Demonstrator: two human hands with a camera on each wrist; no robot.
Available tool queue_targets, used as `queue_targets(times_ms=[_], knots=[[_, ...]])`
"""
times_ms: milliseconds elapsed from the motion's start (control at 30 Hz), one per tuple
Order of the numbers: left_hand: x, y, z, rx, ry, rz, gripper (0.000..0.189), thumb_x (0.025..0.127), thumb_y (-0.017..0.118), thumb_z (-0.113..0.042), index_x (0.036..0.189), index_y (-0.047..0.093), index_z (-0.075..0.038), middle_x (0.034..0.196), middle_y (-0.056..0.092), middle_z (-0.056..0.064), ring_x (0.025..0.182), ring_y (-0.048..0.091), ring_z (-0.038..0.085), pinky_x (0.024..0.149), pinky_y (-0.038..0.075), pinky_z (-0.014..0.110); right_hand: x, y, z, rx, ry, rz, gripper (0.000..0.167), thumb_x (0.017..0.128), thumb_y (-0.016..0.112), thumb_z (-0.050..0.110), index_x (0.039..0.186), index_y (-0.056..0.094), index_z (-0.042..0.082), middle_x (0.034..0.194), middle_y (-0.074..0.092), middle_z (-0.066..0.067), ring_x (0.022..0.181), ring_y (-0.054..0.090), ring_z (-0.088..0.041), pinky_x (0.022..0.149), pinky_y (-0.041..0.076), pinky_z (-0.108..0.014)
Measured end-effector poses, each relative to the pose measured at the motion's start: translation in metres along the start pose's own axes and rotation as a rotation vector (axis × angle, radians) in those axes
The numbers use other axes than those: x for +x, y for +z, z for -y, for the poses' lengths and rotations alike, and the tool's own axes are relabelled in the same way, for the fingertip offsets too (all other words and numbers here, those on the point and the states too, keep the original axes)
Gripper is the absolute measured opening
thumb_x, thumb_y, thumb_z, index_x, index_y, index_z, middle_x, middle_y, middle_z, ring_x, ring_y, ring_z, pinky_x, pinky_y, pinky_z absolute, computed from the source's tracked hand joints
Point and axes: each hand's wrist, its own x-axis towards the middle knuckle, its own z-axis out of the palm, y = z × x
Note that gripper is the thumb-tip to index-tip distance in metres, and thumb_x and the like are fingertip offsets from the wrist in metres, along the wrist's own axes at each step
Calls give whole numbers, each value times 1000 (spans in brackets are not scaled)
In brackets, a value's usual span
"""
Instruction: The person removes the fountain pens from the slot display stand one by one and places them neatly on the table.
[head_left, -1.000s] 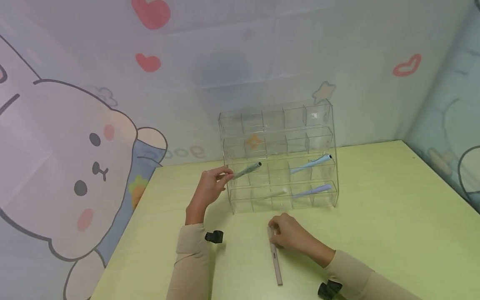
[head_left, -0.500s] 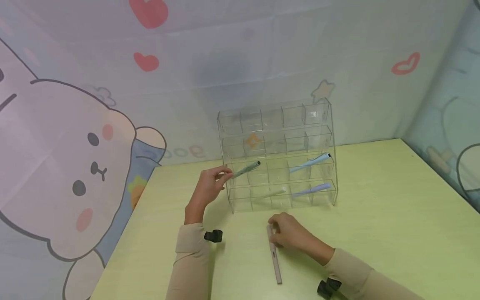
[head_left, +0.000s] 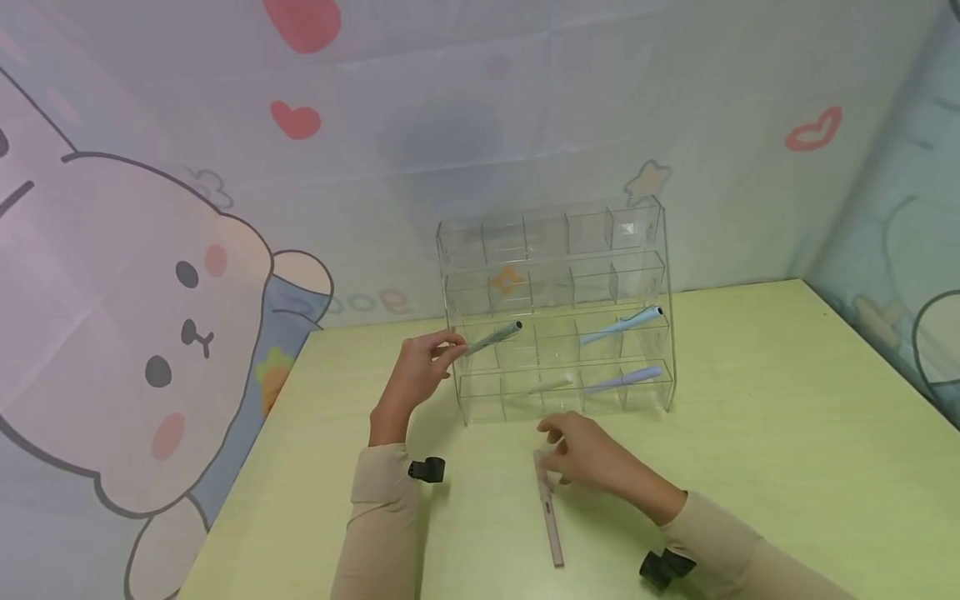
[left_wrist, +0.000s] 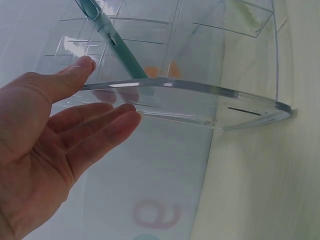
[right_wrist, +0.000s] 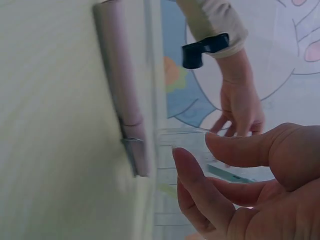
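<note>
In the head view my left hand (head_left: 422, 371) is at the left side of a clear acrylic rack (head_left: 555, 367). The left wrist view shows its thumb and fingers on either side of the rack's side panel, pinching the edge. A green pen (left_wrist: 117, 47) leans in a compartment right by the thumb, not in the hand. My right hand (head_left: 588, 450) hovers beside a pinkish-grey pen (head_left: 551, 525) that lies on the table. With thumb and index finger slightly apart, the right hand holds nothing; a gap separates it from the capped pen (right_wrist: 122, 75) in the right wrist view.
A light blue pen (head_left: 622, 325) rests in the rack's third row from the top. Below it, a purple pen (head_left: 624, 380) and a pale green pen (head_left: 555, 384) lean in the bottom row. Behind the yellow table (head_left: 750, 417) hangs a printed cloth backdrop (head_left: 465, 108).
My right hand has come off the pinkish-grey pen, moving slightly up and to the right with fingers loosened. The pen stays in place. My left hand keeps its hold on the rack.
</note>
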Motion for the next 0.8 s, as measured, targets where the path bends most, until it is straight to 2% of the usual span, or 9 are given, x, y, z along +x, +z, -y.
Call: queue_targets(times_ms=[67, 367, 633, 800], knots=[[0, 0, 0, 0, -5, 2, 16, 101, 62, -16, 111, 73, -10, 127, 65, 15, 113, 66, 32, 73, 62, 34, -4, -5, 5, 20, -8, 10, 47, 93, 69, 2, 134, 51, -14, 119, 56, -28, 81, 66, -25, 59, 59, -33], [2, -1, -1, -2, -12, 5, 15, 101, 63, -15, 111, 73, -9, 125, 66, 14, 111, 67, 31, 74, 62, 34, -16, -29, 25, -12, -65, -27, 48, 94, 70, 6, 136, 52, -8, 119, 56, -20, 100, 62, -29, 66, 61, -35], [4, 3, -5, 1, 16, 9, 17, 101, 63, -16, 112, 74, -9, 120, 68, 14, 98, 72, 28, 75, 61, 33, -23, -54, 28, -164, -139, -160, 45, 95, 70, 12, 135, 56, -4, 119, 61, -15, 109, 60, -30, 86, 53, -43], [3, 3, -4, 24, -3, -2, 20, 99, 65, -16, 115, 75, -8, 119, 70, 13, 96, 72, 32, 76, 61, 35, -24, -64, 29, -142, -147, -191, 46, 96, 69, 15, 136, 56, -3, 122, 61, -16, 112, 60, -31, 87, 53, -44]])
